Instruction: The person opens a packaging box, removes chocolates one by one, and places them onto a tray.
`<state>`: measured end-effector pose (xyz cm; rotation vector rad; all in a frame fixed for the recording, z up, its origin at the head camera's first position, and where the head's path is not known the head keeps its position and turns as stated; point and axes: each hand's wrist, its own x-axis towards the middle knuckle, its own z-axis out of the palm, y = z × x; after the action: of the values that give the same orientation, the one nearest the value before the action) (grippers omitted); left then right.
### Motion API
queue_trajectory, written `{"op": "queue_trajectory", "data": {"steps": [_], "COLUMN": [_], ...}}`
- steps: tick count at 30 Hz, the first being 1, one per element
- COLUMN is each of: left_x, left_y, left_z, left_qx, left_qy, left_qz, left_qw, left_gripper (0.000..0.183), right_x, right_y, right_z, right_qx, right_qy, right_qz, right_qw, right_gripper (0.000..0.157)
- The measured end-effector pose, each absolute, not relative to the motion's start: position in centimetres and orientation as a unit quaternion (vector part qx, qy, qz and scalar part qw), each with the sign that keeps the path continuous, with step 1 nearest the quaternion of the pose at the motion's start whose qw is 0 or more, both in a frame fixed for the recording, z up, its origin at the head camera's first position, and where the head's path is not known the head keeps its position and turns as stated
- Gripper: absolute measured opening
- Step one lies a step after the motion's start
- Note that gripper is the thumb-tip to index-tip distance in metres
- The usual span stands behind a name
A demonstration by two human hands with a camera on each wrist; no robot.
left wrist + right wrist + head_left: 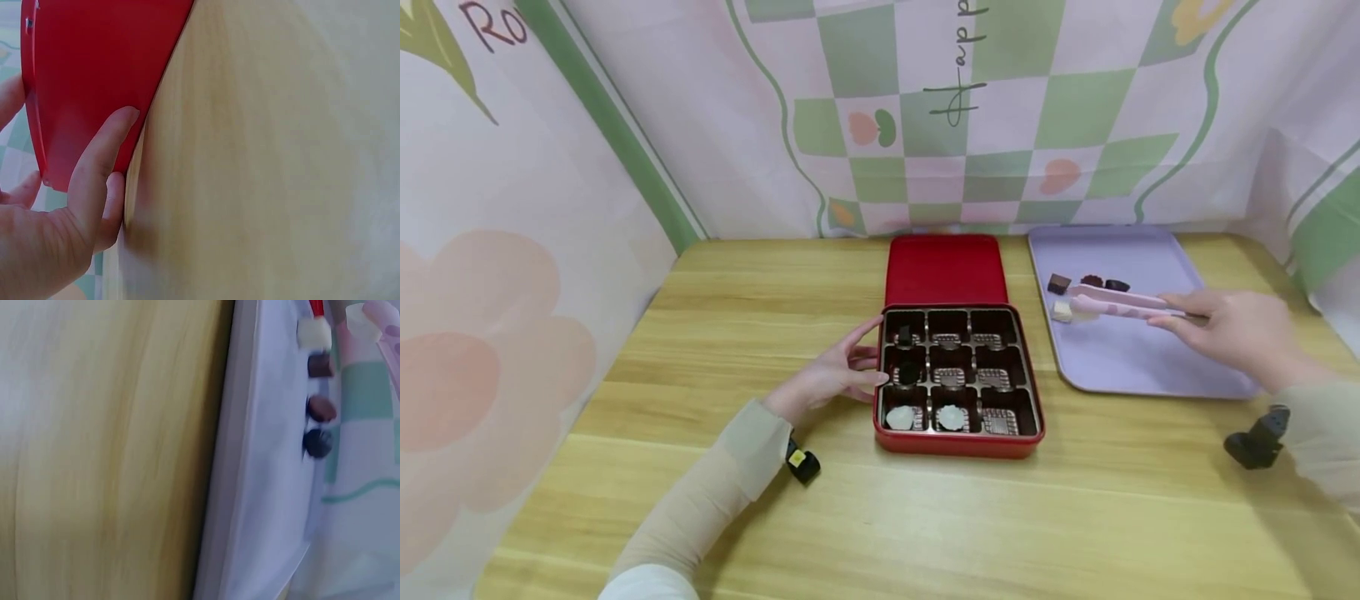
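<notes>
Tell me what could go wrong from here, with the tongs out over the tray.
The tongs, held in the right hand, reach close to the white cube and the dark pieces on the tray, so they might nudge one aside.
The left hand touches the side of the red box; a push could shift it and jostle the white pieces in its front row.

I have room over the table [955, 525] at six o'clock from the box [958, 446]; the left hand [829, 377] blocks nine, the lid [945, 271] twelve.
</notes>
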<state>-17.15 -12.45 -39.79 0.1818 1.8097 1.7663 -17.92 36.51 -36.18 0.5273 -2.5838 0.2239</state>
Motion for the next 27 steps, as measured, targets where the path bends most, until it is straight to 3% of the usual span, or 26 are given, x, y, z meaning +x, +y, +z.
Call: {"op": "queue_trajectory", "data": {"steps": [20, 27], "left_x": [-17.0, -17.1], "left_y": [-12.4, -12.5], "left_z": [-39.9, -39.8], "left_qx": [0.075, 0.077], "left_qy": [0.680, 0.679], "left_qz": [0.664, 0.665], "left_qw": [0.301, 0.301], "left_gripper": [0.090, 0.090], "right_x": [-18.6, -18.9], "right_y": [38.5, 38.3], "right_z": [-37.1, -37.1], "right_qx": [0.139, 0.138], "right_qy": [-0.980, -0.982], "right_qz": [0.050, 0.039], "right_qw": [0.132, 0.123], "right_gripper": [0.049, 0.049]}}
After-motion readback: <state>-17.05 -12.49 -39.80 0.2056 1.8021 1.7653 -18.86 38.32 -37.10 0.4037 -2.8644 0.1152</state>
